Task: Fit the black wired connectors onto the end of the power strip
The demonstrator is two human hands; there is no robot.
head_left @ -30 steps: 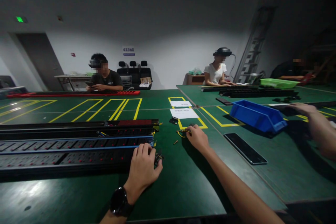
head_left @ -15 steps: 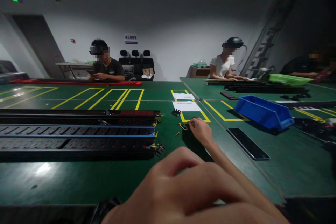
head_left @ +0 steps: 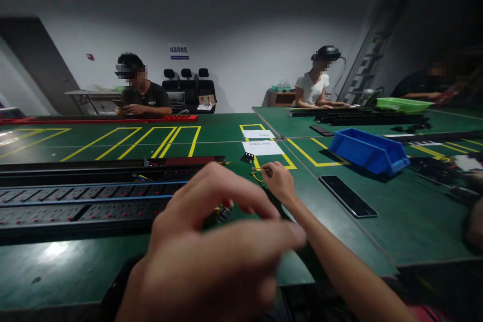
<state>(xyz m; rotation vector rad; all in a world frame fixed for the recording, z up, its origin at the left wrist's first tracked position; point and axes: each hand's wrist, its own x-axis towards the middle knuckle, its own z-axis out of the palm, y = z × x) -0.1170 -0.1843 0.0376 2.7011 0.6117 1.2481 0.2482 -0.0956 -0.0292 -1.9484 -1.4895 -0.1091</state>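
Note:
My left hand [head_left: 211,246] looms large and blurred in the foreground, its thumb and forefinger curved and apart with nothing seen between them. Farther forward, my right hand [head_left: 279,181] is pinched at the end of a thin yellow wire [head_left: 258,176] just above the green table. A small black bracket with holes [head_left: 248,157] lies to the left of that wire. Long black strips with red dots [head_left: 124,192] stretch across the left side, their right ends partly hidden behind my left hand. Another small dark bracket [head_left: 224,213] shows through the gap in that hand.
A black phone [head_left: 347,196] and a blue bin [head_left: 368,152] are on the right. White paper sheets [head_left: 263,148] lie beyond my right hand. Two people sit across the table [head_left: 221,136], and a third is at the far right. A green tray [head_left: 403,105] stands at the back right.
My left hand has moved up and left, its thumb and forefinger now parted, and covers the strip ends and a screw. My right hand stays by the yellow wire. The view has shifted slightly.

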